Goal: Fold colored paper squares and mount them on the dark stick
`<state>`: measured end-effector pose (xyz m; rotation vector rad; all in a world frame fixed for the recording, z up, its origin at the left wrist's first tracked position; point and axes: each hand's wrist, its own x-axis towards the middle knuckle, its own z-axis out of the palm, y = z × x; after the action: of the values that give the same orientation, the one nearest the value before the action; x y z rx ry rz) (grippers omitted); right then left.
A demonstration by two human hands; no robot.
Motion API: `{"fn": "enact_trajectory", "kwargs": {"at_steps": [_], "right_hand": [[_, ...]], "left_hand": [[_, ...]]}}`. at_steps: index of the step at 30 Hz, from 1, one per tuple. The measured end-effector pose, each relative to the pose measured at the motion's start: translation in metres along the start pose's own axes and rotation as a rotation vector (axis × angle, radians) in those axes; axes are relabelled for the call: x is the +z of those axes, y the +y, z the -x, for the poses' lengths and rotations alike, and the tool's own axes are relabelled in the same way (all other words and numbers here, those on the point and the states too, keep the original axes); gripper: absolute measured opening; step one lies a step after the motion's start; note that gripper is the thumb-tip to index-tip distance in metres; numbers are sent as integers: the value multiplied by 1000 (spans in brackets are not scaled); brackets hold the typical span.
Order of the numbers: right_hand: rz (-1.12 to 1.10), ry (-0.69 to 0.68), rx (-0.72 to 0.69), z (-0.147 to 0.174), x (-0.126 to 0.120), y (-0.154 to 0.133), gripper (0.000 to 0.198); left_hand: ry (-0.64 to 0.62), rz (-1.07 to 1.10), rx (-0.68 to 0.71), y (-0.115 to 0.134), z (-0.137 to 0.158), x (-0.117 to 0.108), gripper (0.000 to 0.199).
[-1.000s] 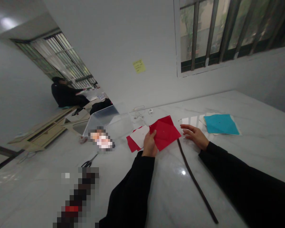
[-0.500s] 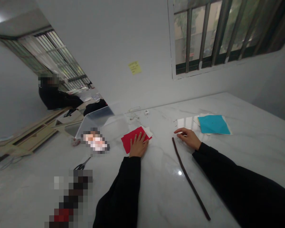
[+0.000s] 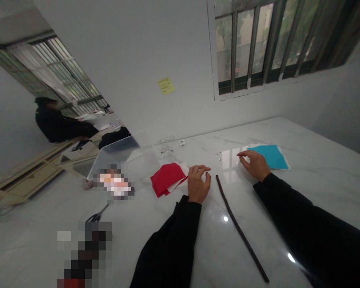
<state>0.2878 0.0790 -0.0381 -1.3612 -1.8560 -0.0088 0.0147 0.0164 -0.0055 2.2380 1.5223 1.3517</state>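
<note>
My left hand is just above the table, fingers curved and thumb apart, holding nothing. Beside it lie red sheets with a white layer showing under their edge. My right hand is open too, its fingertips pointing left; it overlaps the near left corner of a blue sheet resting on white sheets. Whether it touches the blue sheet, I cannot tell. Between my hands a thin, slightly bent dark brown stick lies lengthwise on the white marbled table.
Scissors lie at left, near blurred-out items. Behind them stands a clear plastic box. Several tiny shiny pieces, a white block and thin wire lie toward the wall. A person sits far left.
My left hand has lifted off the red sheets and moved right. The red sheets have shifted slightly. My right hand has moved right, away from the stick's far end, toward the blue sheet.
</note>
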Motion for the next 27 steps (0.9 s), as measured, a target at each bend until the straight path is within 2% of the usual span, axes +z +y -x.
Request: {"fn": "enact_trajectory", "kwargs": {"at_steps": [4,7,10,13,17,20,25,27], "right_hand": [[110,17,56,2,-16,45,30],[81,-50,4,6,-22,73,42],[66,-131,96,12,-18,88,59],[40,-157,195,18,-12,94,60],[48,-111,247,20,-10,99,56],[140,-110,275,19,-12,100,51],[309,-181,317,16,-23,92,46],[359,-139,291,13,-31,83,46]], "left_hand": [[25,131,-34,5,12,15,24],[66,168,-97,-3,16,11,25],[82,180,-135,-8,16,6,26],[75,200,-148,-8,16,7,26],[84,201,-172,-9,16,9,27],[77,172,-178,-11,17,10,25],[90,179,-229,-13,16,12,23],[106,198,-256,-13,16,12,23]]}}
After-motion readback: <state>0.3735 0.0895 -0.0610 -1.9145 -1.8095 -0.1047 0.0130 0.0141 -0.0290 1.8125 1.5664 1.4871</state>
